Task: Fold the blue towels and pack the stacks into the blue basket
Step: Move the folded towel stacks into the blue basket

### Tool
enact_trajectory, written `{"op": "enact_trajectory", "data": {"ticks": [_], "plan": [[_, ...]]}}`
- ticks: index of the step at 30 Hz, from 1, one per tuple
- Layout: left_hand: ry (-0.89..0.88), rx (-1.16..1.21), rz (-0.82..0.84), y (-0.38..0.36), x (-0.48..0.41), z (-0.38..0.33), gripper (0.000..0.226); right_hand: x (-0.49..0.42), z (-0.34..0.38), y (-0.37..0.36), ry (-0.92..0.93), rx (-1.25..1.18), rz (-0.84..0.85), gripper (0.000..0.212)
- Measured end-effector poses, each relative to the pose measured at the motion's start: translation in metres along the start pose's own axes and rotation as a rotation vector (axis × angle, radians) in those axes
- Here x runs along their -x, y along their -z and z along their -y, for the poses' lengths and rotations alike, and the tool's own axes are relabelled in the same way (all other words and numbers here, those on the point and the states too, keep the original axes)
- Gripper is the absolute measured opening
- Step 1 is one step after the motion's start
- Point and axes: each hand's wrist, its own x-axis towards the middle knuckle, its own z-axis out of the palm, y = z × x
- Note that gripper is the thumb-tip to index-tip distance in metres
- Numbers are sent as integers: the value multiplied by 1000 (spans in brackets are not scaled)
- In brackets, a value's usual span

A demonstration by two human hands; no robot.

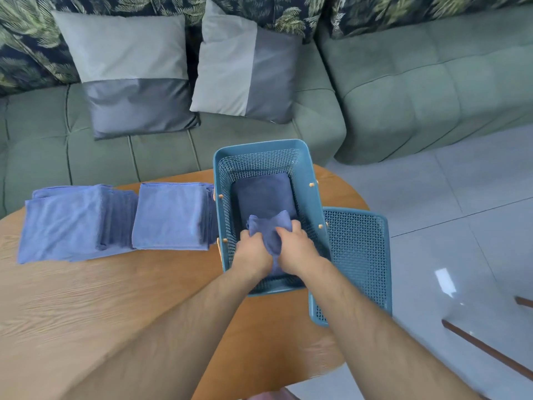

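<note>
— Two hands down inside the blue basket [259, 147], left hand [253, 249] and right hand [297, 243], both clenched on one bunched blue towel [269, 226] at the near end, partly over a darker folded towel [262, 194] lying flat on the bottom.
— Soft and light, by the look of it?
— Likely so: limp terry, no stiffness, prone to slumping open if pinched by a single corner. Neither fragile nor slippery.
— Best taken hold of where?
— Probably along the folded edges, both sides at once; palms underneath for a whole stack.
— And the rest?
— Set on the wooden table [115, 298]: right-hand stack [170, 217] hard against the basket wall, left-hand stack [66, 223] just beside it. Basket lid [360, 249] on the far side.
</note>
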Motion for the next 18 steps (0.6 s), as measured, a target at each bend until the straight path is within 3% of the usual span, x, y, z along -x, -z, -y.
{"op": "enact_trajectory", "data": {"ticks": [4,7,11,18], "plan": [[49,-37,9,-15,-31,9,38,-29,-10,-14,4,-21,44,53],[82,-71,-62,-24,-40,15,40,-37,-12,-19,-26,95,-8,55],[-51,-312,-163,-28,-42,16,42,-37,-5,-19,91,283,-144,50],[-79,-380,43,-27,-64,18,45,-48,-6,-18,51,282,132,83]]}}
